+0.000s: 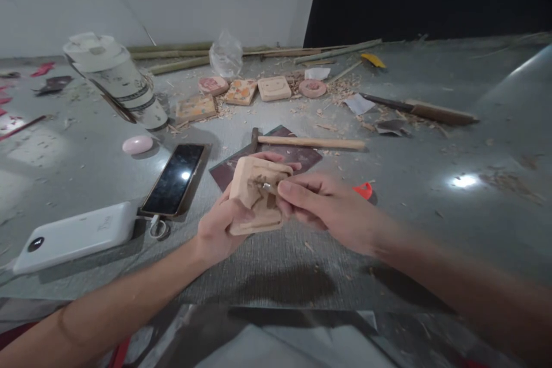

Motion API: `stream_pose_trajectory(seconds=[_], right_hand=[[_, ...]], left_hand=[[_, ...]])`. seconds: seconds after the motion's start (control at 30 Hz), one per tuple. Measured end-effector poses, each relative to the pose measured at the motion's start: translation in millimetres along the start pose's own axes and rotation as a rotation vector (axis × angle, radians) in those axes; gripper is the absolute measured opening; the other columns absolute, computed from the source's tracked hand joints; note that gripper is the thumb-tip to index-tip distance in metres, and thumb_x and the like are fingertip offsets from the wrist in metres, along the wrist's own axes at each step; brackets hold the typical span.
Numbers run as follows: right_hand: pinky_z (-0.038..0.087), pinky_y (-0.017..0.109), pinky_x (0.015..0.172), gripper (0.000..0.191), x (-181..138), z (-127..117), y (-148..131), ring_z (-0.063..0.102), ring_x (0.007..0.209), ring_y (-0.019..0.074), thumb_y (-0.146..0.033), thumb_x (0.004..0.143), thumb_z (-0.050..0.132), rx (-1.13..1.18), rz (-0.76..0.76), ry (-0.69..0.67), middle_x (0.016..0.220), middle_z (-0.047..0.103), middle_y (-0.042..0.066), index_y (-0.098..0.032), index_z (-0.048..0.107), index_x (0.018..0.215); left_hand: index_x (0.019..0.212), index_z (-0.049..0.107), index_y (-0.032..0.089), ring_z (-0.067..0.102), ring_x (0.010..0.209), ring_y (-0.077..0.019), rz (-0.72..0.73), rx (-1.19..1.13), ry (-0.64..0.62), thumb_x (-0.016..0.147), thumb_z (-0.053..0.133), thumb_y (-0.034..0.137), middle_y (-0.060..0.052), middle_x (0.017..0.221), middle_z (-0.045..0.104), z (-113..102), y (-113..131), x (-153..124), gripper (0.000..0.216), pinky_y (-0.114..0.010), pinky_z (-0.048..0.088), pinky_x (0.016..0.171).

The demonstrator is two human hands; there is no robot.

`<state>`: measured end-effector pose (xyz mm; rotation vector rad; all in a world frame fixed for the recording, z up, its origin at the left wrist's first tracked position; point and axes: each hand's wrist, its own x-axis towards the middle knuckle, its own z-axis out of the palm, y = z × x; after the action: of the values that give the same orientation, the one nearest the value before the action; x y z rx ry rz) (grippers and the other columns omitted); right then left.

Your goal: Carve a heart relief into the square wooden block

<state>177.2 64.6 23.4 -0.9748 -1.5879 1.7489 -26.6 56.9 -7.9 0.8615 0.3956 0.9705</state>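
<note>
My left hand [222,227] is wrapped round a pale carved wooden block [244,184], thumb on its near face and fingers behind it. The block is tilted up above the table, with a recessed face and dark lines in its middle. Against that face, the fingers of my right hand [308,198] pinch a small carving tool [267,186]. Only its shiny metal tip shows; my fingers hide the rest. Just behind the block, a hammer [310,142] with a wooden handle lies across a dark red sheet [297,155].
Left are a phone [175,179], a white power bank [81,236], a pink oval object [137,145] and a tumbler [118,80]. Farther back lie several carved pieces [275,88], bamboo strips [181,63], shavings and a long tool [422,108]. Something orange-red [364,190] shows beyond my right wrist.
</note>
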Motion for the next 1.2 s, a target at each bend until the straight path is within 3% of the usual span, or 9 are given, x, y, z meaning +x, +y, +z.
stream_pose_trajectory(seconds=[0.13,0.27,0.4,0.6,0.9,1.2], right_hand=[[0.029,0.029,0.053,0.052,-5.4,-2.1,-4.8,0.034,0.053,0.0096,-0.057,0.112,0.058,-0.251,-0.119,0.125,0.061,0.042,-0.008,-0.022,0.061,0.074],[0.027,0.031,0.054,0.042,-12.6,1.3,-9.3,0.040,0.054,0.0106,-0.037,0.112,0.056,-0.720,-0.272,0.294,0.058,0.045,-0.006,-0.023,0.061,0.073],[0.026,0.032,0.054,0.033,-14.8,5.3,-5.3,0.035,0.052,0.0105,-0.026,0.108,0.057,-0.946,-0.442,0.325,0.057,0.043,-0.008,-0.024,0.056,0.075],[0.025,0.031,0.054,0.029,-14.6,5.1,-1.8,0.033,0.051,0.0101,-0.021,0.106,0.056,-1.046,-0.505,0.345,0.056,0.039,-0.009,-0.024,0.053,0.077],[0.025,0.033,0.055,0.032,-16.8,5.9,0.1,0.041,0.054,0.0119,-0.026,0.111,0.052,-1.150,-0.500,0.386,0.060,0.055,-0.005,-0.022,0.060,0.081],[0.022,0.036,0.055,0.035,-19.5,6.3,0.7,0.039,0.052,0.0118,-0.026,0.111,0.054,-1.325,-0.564,0.443,0.060,0.058,-0.004,-0.020,0.064,0.078]], left_hand=[[0.137,0.063,0.025,0.078,0.100,-0.0309,-0.023,-0.042,-0.001,0.073,0.065,0.026,-0.007,0.108,0.080,1.1,2.7,1.5,0.064,-0.042,0.064,0.081],[0.135,0.064,0.025,0.077,0.112,-0.0354,0.008,-0.016,0.059,0.070,0.063,0.024,-0.010,0.131,0.079,3.5,5.5,2.9,0.065,-0.049,0.066,0.089],[0.133,0.066,0.025,0.073,0.125,-0.0395,0.018,0.021,0.084,0.068,0.063,0.023,-0.011,0.141,0.076,2.1,5.6,2.9,0.066,-0.051,0.066,0.090],[0.137,0.065,0.029,0.069,0.134,-0.0396,0.029,0.014,0.068,0.066,0.062,0.020,-0.008,0.140,0.076,-1.1,3.7,1.7,0.071,-0.051,0.065,0.094],[0.137,0.065,0.027,0.072,0.124,-0.0372,0.007,0.019,0.081,0.065,0.063,0.022,-0.010,0.145,0.073,-3.8,2.1,1.6,0.071,-0.048,0.064,0.090],[0.137,0.067,0.030,0.065,0.111,-0.0265,0.046,0.128,0.147,0.068,0.066,0.017,-0.006,0.151,0.064,-3.8,-2.6,3.6,0.071,-0.040,0.057,0.091]])
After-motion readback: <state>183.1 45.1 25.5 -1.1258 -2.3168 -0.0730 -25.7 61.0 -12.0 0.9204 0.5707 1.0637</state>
